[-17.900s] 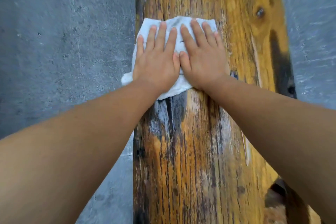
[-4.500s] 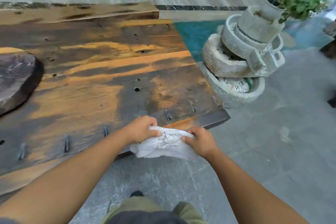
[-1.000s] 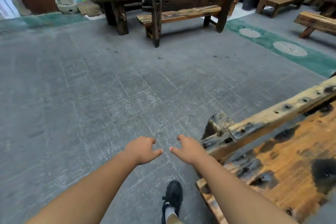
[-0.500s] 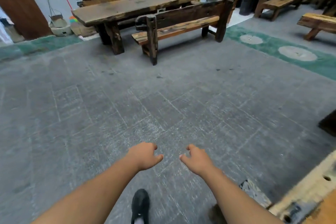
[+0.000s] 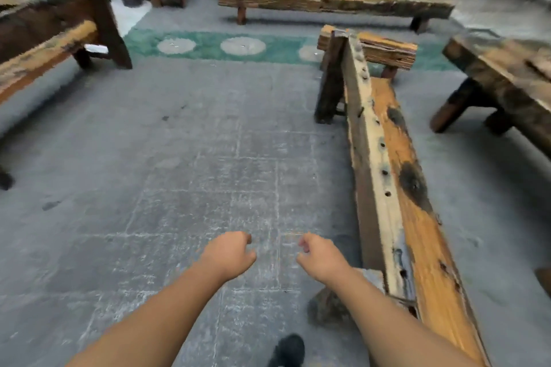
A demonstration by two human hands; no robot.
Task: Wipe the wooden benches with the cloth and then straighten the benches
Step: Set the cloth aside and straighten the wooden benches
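Wood, worn and orange-brown, makes up the long bench (image 5: 417,217) that runs along the right side, from beside the person's right arm away toward the far middle. Its upright back stands on the left of its seat. Half a second ago only its near corner showed at the lower right; the view has since swung round to look along it. A second bench (image 5: 44,48) sits at the left edge. A third bench (image 5: 328,1) lies crosswise at the far end, beyond a green strip (image 5: 208,46) set with pale round stones. A heavy table (image 5: 507,68) stands at the far right. The cloth that both hands gripped a few seconds ago is out of sight. The left hand (image 5: 228,255) and right hand (image 5: 320,256) hang over the grey floor (image 5: 179,158), near each other but apart. Their fingers are loosely curled, holding nothing and touching nothing. The right hand is near the long bench's back. A black shoe (image 5: 287,350) shows at the near edge.
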